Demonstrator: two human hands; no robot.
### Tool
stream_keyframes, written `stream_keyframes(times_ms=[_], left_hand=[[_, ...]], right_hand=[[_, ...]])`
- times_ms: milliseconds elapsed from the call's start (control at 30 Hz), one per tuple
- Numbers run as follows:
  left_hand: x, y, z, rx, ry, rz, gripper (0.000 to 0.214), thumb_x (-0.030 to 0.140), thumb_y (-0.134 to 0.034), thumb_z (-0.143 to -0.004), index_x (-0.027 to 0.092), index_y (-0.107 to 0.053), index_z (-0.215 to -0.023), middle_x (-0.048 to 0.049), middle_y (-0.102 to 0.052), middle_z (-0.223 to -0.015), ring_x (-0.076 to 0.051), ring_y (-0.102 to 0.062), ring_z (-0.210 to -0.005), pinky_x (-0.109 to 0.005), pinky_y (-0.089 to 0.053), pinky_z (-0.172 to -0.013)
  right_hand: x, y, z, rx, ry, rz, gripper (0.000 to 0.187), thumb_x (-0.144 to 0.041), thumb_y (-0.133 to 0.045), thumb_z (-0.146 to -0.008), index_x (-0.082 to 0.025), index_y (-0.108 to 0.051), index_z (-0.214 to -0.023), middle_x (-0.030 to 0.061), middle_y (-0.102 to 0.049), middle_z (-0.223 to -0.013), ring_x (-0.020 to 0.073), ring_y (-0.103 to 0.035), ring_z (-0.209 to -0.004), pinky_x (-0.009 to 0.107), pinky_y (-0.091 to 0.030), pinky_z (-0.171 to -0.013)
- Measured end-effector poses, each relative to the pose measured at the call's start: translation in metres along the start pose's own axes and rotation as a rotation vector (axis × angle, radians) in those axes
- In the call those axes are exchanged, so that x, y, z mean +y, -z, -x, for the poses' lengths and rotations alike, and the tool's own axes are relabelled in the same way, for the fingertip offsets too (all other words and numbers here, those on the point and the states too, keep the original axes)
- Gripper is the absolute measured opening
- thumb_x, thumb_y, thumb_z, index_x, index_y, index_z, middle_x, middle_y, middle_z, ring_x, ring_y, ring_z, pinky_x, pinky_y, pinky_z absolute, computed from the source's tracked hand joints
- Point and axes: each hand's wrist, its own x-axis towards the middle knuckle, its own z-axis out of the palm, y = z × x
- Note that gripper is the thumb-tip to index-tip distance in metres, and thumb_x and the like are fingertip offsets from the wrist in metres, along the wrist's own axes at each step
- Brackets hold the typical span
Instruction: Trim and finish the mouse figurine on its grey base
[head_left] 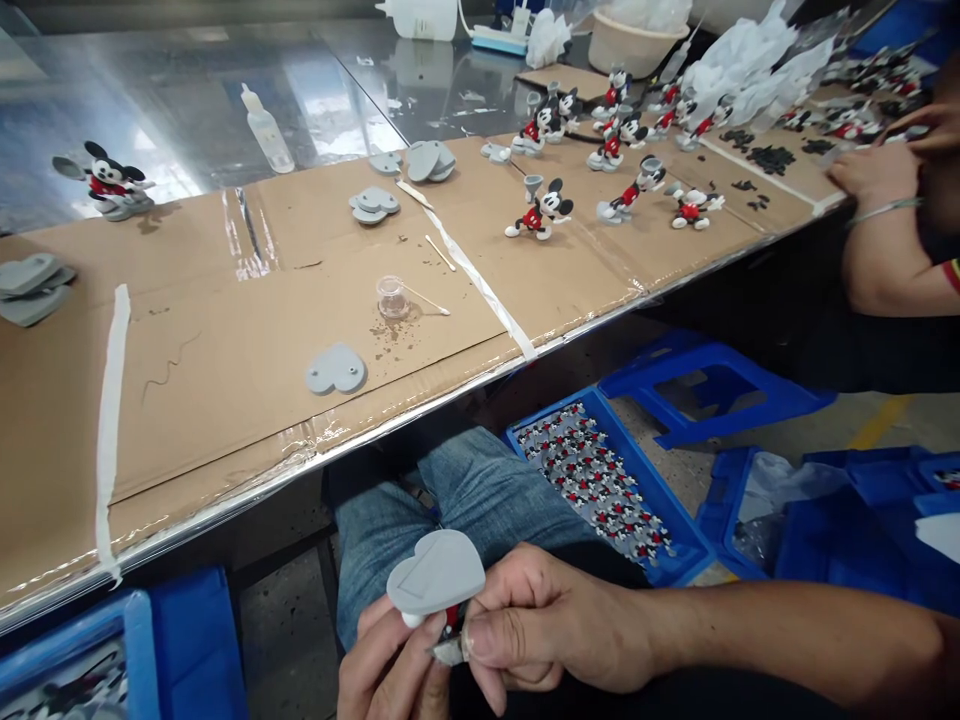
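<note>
Low in the view, above my lap, my left hand (pixel 382 675) and my right hand (pixel 547 625) hold one small mouse figurine between them. Its grey heart-shaped base (pixel 435 572) faces up toward me. The red and white body (pixel 448 622) is mostly hidden by my fingers. My right thumb and forefinger pinch near a small metal tip (pixel 450 652) at the figurine; what it is I cannot tell. On the cardboard-covered table lie a loose grey heart base (pixel 335 369) and a small clear cup (pixel 392 296) with a thin stick (pixel 429 299) beside it.
Finished mouse figurines (pixel 540 212) stand at the table's right, one (pixel 112 183) at the far left. Grey base stacks (pixel 430 160), a squeeze bottle (pixel 266 130). Another person's arms (pixel 885 190) work at the far right. Blue bins (pixel 679 545) and a blue stool (pixel 712 385) sit on the floor.
</note>
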Motion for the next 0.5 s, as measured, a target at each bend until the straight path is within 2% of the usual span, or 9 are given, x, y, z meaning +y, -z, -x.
stream_keyframes(times_ms=[167, 333, 500], left_hand=[[-0.003, -0.002, 0.006, 0.093, 0.022, -0.039, 0.01, 0.013, -0.064, -0.081, 0.021, -0.071, -0.079, -0.0015, -0.068, -0.084, -0.015, -0.067, -0.078, -0.025, -0.056, -0.064], [-0.004, 0.001, 0.006, 0.096, 0.029, -0.015, 0.01, 0.014, -0.067, -0.079, 0.022, -0.072, -0.078, -0.0009, -0.07, -0.081, -0.017, -0.068, -0.074, -0.026, -0.056, -0.06], [-0.002, 0.008, 0.002, 0.02, 0.032, -0.027, 0.016, 0.011, -0.068, -0.078, 0.024, -0.075, -0.084, -0.0016, -0.071, -0.081, -0.016, -0.068, -0.067, -0.026, -0.055, -0.056]], right_hand=[[0.002, -0.001, -0.002, 0.007, -0.031, -0.061, 0.041, -0.045, -0.067, -0.086, -0.009, -0.059, -0.07, -0.0127, -0.031, -0.039, 0.0017, -0.021, -0.034, 0.022, -0.015, -0.038], [0.0, -0.002, -0.003, -0.012, -0.048, -0.148, 0.037, -0.04, -0.068, -0.084, -0.01, -0.058, -0.067, -0.0134, -0.03, -0.036, 0.0015, -0.017, -0.03, 0.022, -0.011, -0.034], [-0.001, -0.004, -0.002, -0.054, -0.192, -0.252, 0.028, -0.033, -0.067, -0.082, -0.014, -0.056, -0.066, -0.0131, -0.028, -0.035, 0.0027, -0.016, -0.028, 0.021, -0.009, -0.032]])
